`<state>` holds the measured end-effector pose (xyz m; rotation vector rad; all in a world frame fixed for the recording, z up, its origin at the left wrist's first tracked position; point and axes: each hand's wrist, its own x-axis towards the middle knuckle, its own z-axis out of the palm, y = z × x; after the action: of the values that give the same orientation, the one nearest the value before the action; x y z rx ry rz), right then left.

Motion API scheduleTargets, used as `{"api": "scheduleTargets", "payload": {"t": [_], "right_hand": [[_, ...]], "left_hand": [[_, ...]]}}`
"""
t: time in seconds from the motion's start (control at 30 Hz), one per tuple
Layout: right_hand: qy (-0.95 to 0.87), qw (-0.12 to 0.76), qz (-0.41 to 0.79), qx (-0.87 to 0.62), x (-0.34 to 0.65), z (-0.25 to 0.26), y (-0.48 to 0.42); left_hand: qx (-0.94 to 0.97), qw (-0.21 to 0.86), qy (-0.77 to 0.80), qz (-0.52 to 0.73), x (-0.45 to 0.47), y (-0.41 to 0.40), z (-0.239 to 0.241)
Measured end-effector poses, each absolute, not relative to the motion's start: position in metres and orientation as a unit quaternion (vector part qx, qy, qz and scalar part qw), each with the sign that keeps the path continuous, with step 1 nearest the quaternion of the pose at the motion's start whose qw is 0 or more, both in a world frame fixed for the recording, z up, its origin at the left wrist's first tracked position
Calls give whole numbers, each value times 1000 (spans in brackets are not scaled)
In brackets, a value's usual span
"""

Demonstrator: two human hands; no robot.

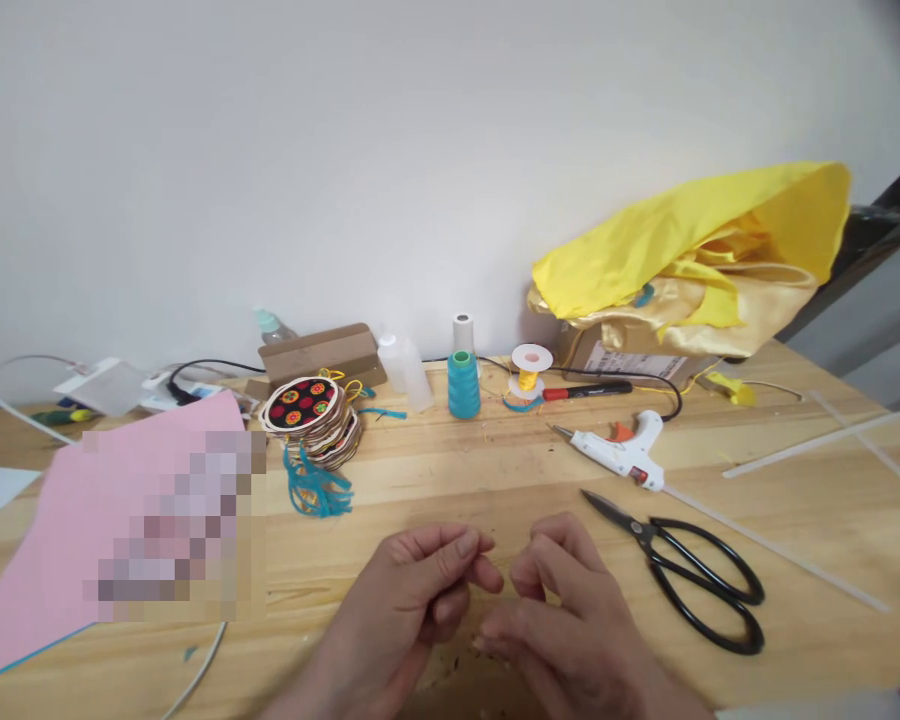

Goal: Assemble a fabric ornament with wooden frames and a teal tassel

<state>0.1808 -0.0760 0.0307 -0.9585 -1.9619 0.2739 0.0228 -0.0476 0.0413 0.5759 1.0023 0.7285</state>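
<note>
My left hand and my right hand meet over the wooden table near its front edge. Both have thumb and fingers pinched together, tips almost touching. What they pinch is too small to make out. Black scissors lie just right of my right hand. A white glue gun rests behind the scissors. A stack of round embroidered pieces with teal tassels sits behind my left hand.
A pink sheet covers the left side. A teal thread spool, a white spool, a small yellow reel, plastic bottles and a cardboard piece stand by the wall. Yellow fabric is heaped on a box at the right. Glue sticks lie nearby.
</note>
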Motion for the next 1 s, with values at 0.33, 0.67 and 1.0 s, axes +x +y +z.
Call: {"api": "scheduleTargets", "payload": {"t": [0.33,0.67,1.0], "right_hand": [[-818,424,205,-331,174,-3,-79],[-862,359,182,-308,164,-33,-75],[-881,245,255,-313,169,-15,-76]], "left_hand": [[262,742,468,402,16,-37,41],[252,741,460,420,15,-34,42],[228,751,442,435,15,-36,40]]}}
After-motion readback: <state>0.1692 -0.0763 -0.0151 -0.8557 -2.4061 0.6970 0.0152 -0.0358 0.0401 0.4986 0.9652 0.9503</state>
